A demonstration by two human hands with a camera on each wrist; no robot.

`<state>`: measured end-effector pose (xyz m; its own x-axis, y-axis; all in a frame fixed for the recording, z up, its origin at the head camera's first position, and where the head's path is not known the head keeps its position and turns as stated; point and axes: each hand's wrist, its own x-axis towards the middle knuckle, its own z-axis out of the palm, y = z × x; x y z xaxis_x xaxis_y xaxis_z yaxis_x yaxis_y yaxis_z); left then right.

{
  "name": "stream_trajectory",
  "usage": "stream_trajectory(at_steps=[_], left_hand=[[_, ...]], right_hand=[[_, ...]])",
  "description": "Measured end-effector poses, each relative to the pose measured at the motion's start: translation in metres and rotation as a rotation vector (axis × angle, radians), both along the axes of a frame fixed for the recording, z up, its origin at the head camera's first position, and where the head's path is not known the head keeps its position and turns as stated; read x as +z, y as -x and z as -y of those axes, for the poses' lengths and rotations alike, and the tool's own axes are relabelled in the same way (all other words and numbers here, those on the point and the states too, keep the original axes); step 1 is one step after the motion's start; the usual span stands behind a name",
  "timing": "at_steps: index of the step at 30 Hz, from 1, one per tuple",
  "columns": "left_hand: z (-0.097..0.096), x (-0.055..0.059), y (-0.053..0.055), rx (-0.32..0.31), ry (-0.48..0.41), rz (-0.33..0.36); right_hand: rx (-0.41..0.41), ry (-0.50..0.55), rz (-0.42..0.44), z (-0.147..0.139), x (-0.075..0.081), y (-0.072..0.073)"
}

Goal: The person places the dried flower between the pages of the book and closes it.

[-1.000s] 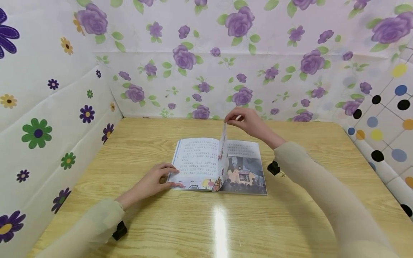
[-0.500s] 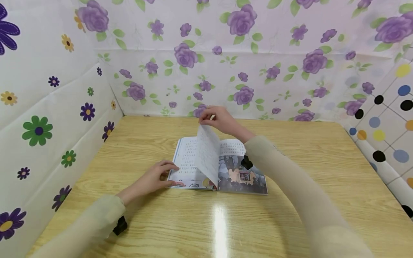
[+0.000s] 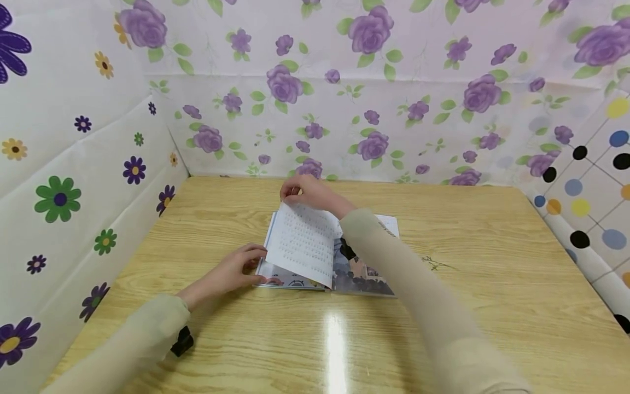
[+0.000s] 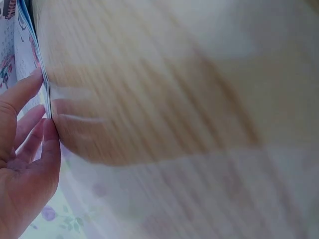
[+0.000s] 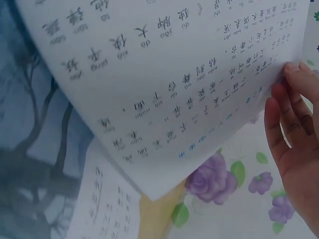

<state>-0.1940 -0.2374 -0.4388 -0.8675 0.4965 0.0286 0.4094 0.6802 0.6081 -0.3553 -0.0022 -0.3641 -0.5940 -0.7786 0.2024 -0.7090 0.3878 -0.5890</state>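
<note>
An open illustrated book [image 3: 361, 282] lies on the table, text and pictures on its pages. My right hand [image 3: 315, 196] pinches the upper outer corner of a page [image 3: 305, 241] between thumb and fingers; the page slants over the left half of the book. In the right wrist view, rows of print cover this raised page [image 5: 164, 99], gripped at its edge by the right hand [image 5: 299, 119]. My left hand [image 3: 228, 273] rests on the book's left edge, fingers loosely bent. The left wrist view has its fingertips right along that edge.
The wooden table [image 3: 467, 328] carries a thin green sprig [image 3: 435, 262] to the right of the book. A purple-rose curtain [image 3: 418, 98] stands behind, with patterned sheets at left and right. A black wrist camera [image 3: 182, 342] hangs under the left sleeve.
My right hand has moved left and then somewhat lower, carrying the page from upright at the spine over onto the left side. The left hand stays on the book's left edge.
</note>
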Motion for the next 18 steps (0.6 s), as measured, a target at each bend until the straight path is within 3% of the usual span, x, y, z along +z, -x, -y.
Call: stream_trajectory(at_steps=[9,18], left_hand=[[0.003,-0.006,0.006,-0.024,-0.026,0.025],[0.004,-0.004,0.005,-0.021,-0.049,0.032]], right_hand=[[0.04,-0.153,-0.02,0.022,-0.022,0.008],[0.004,-0.173,0.007,0.034,-0.041,0.002]])
